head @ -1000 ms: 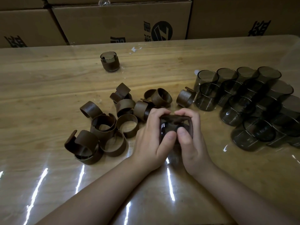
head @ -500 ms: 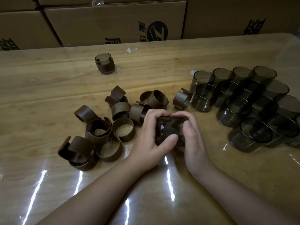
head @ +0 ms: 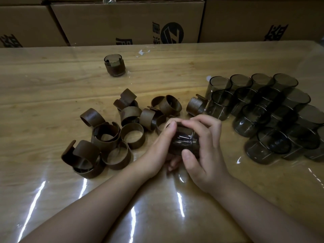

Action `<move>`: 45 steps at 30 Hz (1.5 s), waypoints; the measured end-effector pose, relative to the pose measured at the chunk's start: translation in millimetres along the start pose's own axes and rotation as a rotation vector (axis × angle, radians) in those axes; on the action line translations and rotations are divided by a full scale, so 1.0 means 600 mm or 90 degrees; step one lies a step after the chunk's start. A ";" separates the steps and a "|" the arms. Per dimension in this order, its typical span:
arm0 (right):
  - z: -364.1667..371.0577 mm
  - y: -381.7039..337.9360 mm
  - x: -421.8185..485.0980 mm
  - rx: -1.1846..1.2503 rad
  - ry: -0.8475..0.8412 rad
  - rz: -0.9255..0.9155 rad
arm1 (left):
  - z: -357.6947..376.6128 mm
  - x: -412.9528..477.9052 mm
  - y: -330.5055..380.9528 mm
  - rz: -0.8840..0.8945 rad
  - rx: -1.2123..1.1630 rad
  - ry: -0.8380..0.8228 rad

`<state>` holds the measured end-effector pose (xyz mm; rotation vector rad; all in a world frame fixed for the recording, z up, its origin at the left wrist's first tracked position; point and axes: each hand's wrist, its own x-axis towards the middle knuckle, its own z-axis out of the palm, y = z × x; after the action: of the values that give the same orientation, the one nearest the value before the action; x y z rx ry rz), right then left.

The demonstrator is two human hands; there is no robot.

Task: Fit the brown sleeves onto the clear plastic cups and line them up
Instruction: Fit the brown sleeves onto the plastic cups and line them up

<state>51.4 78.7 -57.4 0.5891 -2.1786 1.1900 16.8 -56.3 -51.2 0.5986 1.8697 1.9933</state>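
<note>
The tabletop [head: 52, 85] is of pale wood under a clear glossy cover that shows bright streaks of light, and behind its far edge stands a row of brown cardboard boxes [head: 122, 20] with dark printed signs. Toward the far edge, left of the middle, one finished cup [head: 114, 67] stands upright and alone, with a brown sleeve around its lower part. Nearer the middle lies a loose heap of brown sleeves [head: 112, 135], some on their side, some leaning on each other; the heap runs from the left part of the tabletop up to the hands. At the right side a group of clear plastic cups [head: 263, 109] stands close together, upright and bare, with one sleeve [head: 195, 106] lying on its side just beside the leftmost cup. Over the middle of the tabletop, close to the near edge, the left hand [head: 157, 148] and the right hand [head: 205, 149] both grip one cup [head: 184, 142] between them, fingers curled over its top and the right thumb pressing on its side. A brown sleeve [head: 182, 126] shows at the upper rim under the fingertips; how far it is fitted on, I cannot tell.
</note>
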 end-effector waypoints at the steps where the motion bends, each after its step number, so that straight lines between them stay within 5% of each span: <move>1: 0.001 0.001 0.000 0.003 0.001 0.004 | 0.001 0.002 -0.003 -0.020 -0.007 0.005; 7: 0.009 0.010 0.003 0.097 0.007 0.030 | 0.012 0.005 -0.013 0.065 0.083 0.100; 14: 0.004 0.009 0.008 0.285 -0.026 0.204 | 0.015 -0.001 -0.013 0.182 0.233 0.166; 23: 0.008 0.012 0.003 0.355 -0.112 0.297 | 0.012 -0.012 -0.001 0.249 0.221 0.231; 35: 0.002 0.001 0.002 0.180 0.052 0.190 | 0.016 -0.012 0.003 0.157 0.192 0.179; 45: 0.005 -0.001 0.000 0.136 -0.007 0.051 | 0.005 -0.010 -0.003 0.167 0.093 0.141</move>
<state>50.8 75.7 -58.5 0.6028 -2.1160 1.4782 23.3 -56.4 -53.0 0.7213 2.1809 2.1754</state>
